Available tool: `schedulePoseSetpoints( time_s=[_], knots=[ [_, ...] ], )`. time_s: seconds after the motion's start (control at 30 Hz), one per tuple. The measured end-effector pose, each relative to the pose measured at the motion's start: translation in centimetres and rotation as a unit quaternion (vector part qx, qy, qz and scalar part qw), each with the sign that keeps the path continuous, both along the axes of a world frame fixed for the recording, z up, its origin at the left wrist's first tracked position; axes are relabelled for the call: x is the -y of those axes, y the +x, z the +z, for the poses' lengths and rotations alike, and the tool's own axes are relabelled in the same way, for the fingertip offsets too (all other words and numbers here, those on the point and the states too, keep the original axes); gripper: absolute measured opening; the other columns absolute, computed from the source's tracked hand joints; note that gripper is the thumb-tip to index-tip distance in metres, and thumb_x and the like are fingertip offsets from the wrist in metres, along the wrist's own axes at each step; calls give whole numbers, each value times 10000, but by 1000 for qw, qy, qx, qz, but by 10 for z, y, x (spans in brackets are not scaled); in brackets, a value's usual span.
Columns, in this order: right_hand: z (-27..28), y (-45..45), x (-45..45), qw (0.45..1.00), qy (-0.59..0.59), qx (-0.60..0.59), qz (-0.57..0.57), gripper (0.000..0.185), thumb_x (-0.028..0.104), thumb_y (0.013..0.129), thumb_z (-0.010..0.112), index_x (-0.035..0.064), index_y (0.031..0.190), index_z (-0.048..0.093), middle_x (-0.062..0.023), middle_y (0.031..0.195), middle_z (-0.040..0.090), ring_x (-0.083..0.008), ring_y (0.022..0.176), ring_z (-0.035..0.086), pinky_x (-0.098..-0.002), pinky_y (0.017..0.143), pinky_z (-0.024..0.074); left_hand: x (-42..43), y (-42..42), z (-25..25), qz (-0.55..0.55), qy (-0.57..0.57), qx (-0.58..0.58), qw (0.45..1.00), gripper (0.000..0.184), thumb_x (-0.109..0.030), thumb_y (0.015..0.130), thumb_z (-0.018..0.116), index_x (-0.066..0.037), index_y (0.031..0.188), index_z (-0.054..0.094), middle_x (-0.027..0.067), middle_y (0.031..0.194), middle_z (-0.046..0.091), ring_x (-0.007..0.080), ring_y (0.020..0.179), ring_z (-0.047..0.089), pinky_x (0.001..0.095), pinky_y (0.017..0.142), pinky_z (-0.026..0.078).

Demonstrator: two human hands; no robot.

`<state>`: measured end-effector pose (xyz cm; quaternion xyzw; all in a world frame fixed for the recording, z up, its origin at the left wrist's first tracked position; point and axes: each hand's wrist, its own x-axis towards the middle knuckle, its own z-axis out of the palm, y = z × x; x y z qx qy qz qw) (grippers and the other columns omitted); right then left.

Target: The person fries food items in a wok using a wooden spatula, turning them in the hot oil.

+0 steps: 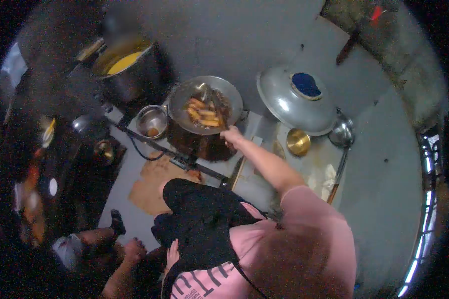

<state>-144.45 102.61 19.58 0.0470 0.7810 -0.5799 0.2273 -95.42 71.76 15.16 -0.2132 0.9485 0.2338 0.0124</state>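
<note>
My right hand [229, 137] is closed around the dark handle of a long cooking utensil [217, 107], at the near rim of the wok. The utensil reaches into the wok [182, 97]; it looks like a spatula, but its head is partly hidden. Golden-brown sticks of food [204, 117] lie in dark oil in the wok. My left hand [172, 253] rests against the black apron [194, 224], its visible fingers stretched out and holding nothing.
A metal bowl [152, 122] stands left of the wok, beyond it a big pot [122, 82] with yellow contents. Rightward are a large lid [284, 102], a brass-coloured bowl [298, 142] and a ladle [341, 129]. Another person's hand [134, 249] and leg show at lower left.
</note>
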Motion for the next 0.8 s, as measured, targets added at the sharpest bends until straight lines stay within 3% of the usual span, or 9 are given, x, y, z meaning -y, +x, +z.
schedulePoseSetpoints(
  time_s=[0.1, 0.17, 0.27, 0.33, 0.4, 0.67, 0.8],
  knots=[
    [-79, -73, 10, 998, 41, -37, -27, 373, 106, 626, 634, -53, 946, 528, -93, 631, 537, -174, 454, 498, -308, 384, 385, -16, -24, -2, -48, 5, 3, 999, 409, -162, 819, 366, -13, 1197, 412, 105, 1377, 235, 248, 1253, 267, 445, 947, 321],
    [-106, -100, 11, 988, 128, -85, -35, 261, 98, 614, 648, -52, 807, 556, -87, 629, 534, -184, 478, 505, -305, 406, 396, -24, -37, 0, -68, 6, 5, 998, 405, -157, 819, 366, -12, 1194, 415, 107, 1375, 238, 248, 1252, 270, 446, 947, 321],
    [-59, -66, 2, 997, 68, -20, 18, 171, 84, 606, 648, -33, 696, 563, -85, 623, 533, -184, 492, 504, -306, 417, 407, -26, -42, 6, -78, 5, 8, 997, 400, -149, 819, 366, -11, 1191, 418, 109, 1373, 241, 249, 1249, 274, 447, 947, 322],
    [-59, -50, -5, 999, 34, 20, 16, 214, 69, 605, 635, -36, 769, 545, -91, 646, 532, -184, 491, 497, -311, 415, 410, -24, -37, 12, -73, 2, 12, 997, 396, -144, 819, 366, -11, 1188, 421, 110, 1372, 244, 249, 1248, 276, 447, 946, 322],
    [-62, -37, -9, 992, 106, 52, 42, 282, 58, 606, 622, -30, 848, 507, -91, 663, 519, -171, 465, 479, -301, 395, 401, -22, -27, 19, -59, -4, 17, 998, 393, -139, 819, 367, -10, 1186, 423, 112, 1370, 246, 250, 1246, 279, 448, 946, 322],
    [-48, 19, -27, 992, 58, 79, 81, 357, 72, 620, 611, 12, 935, 453, -77, 649, 480, -147, 467, 467, -271, 366, 376, -27, 20, 12, -11, -3, 28, 1000, 380, -117, 819, 367, -7, 1176, 433, 117, 1365, 255, 251, 1240, 289, 449, 944, 323],
    [-32, 37, -34, 991, 51, 77, 91, 410, 112, 657, 605, 40, 1019, 425, -74, 676, 484, -145, 445, 447, -251, 337, 343, -96, 25, -32, -145, -24, 42, 988, 373, -107, 819, 368, -6, 1171, 438, 120, 1362, 260, 252, 1237, 294, 450, 944, 323]
  ],
)
